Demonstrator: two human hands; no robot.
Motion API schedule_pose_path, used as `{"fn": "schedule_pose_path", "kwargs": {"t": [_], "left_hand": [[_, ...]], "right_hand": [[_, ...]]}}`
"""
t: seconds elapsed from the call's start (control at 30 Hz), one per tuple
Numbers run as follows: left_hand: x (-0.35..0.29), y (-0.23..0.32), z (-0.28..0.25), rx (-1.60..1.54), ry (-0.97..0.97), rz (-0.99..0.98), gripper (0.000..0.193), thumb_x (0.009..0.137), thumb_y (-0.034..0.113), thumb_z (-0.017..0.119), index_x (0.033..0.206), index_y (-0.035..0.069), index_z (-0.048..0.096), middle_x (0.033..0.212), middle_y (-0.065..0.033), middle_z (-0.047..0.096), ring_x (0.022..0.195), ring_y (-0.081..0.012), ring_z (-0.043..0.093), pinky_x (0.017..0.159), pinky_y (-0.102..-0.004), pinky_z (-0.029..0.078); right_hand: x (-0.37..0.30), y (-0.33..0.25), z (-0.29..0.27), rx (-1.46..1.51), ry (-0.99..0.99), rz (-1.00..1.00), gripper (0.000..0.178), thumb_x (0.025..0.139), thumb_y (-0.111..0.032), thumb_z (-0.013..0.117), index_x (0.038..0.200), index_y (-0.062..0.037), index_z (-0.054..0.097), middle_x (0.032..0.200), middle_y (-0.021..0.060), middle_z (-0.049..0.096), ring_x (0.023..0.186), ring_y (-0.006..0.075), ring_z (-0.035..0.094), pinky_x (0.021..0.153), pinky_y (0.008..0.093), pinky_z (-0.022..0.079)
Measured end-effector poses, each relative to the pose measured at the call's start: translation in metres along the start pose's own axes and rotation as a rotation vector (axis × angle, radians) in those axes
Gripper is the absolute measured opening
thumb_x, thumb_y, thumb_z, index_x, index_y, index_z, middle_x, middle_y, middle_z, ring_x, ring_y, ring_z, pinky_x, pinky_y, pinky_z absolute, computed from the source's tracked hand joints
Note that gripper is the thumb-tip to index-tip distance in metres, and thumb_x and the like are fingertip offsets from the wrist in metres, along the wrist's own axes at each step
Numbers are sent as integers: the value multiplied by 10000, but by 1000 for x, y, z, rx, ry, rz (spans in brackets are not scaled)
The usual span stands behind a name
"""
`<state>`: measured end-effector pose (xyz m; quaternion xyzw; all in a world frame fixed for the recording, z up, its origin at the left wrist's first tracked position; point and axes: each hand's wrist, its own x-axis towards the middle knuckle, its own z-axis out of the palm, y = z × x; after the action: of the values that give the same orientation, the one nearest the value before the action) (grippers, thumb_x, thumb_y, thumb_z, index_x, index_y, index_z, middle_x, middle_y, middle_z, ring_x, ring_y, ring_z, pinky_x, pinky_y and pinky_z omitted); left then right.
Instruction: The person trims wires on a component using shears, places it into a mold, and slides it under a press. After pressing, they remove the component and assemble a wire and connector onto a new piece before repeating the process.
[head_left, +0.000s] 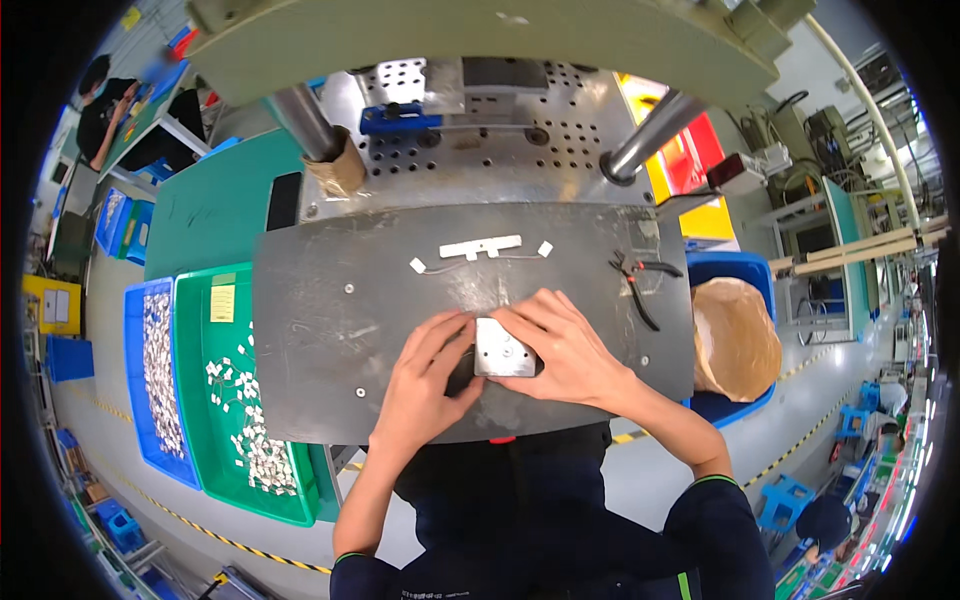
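Note:
Close to the near edge of the dark work plate (310, 300) is a small silver metal block (504, 348) with a few holes in its face. My right hand (560, 345) is closed around its right side, thumb and fingers on the block. On the other side my left hand (428, 375) curves with fingers bent toward the block's left edge; whether its fingertips press on the block is hard to see. Beyond the hands lies a white strip (480, 246) with thin wires running to a small white connector at each end. Pliers (638, 284) with black and red handles rest to the right.
A press with a perforated metal bed (480, 170) and thick posts stands ahead. At left are a green bin (222, 400) and a blue bin (150, 290) of small white parts. On the right, a blue bin (735, 262) holds brown paper. Other people work farther off.

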<state>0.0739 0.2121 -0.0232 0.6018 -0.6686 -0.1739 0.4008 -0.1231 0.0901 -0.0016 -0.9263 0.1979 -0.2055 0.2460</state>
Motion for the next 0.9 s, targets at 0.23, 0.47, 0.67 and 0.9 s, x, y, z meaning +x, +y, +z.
{"fn": "schedule_pose_path", "kwargs": {"t": [0.23, 0.47, 0.67, 0.9], "left_hand": [[13, -10, -7, 66, -54, 71, 613, 570, 14, 901, 1155, -22, 721, 1148, -138, 685, 1107, -345, 671, 928, -443, 576], [29, -21, -8, 131, 41, -1, 579, 639, 93, 936, 1161, -36, 719, 1122, -140, 680, 1092, -352, 659, 919, -431, 567], [38, -17, -9, 103, 53, 26, 505, 738, 81, 899, 1199, -26, 722, 1168, -128, 691, 1138, -348, 648, 958, -429, 555], [34, -16, -9, 228, 40, 1, 388, 803, -61, 718, 1185, 4, 743, 1097, -105, 680, 1093, -315, 649, 914, -436, 562]], "right_hand": [[-4, 5, -7, -99, 59, -134, 696, 667, -304, 929, 1253, -30, 674, 994, 68, 547, 884, 275, 527, 771, 413, 396], [11, 83, -47, -203, 357, 339, 677, 654, -321, 936, 1185, 33, 708, 964, 131, 585, 886, 318, 577, 811, 430, 493], [6, 116, -53, -133, 413, 498, 595, 704, -260, 925, 1202, 1, 730, 1049, 127, 637, 1029, 309, 617, 942, 409, 492], [9, 26, -9, -96, 151, 180, 443, 877, -169, 783, 1312, -142, 709, 1324, 99, 587, 1243, 315, 514, 1089, 484, 338]]}}
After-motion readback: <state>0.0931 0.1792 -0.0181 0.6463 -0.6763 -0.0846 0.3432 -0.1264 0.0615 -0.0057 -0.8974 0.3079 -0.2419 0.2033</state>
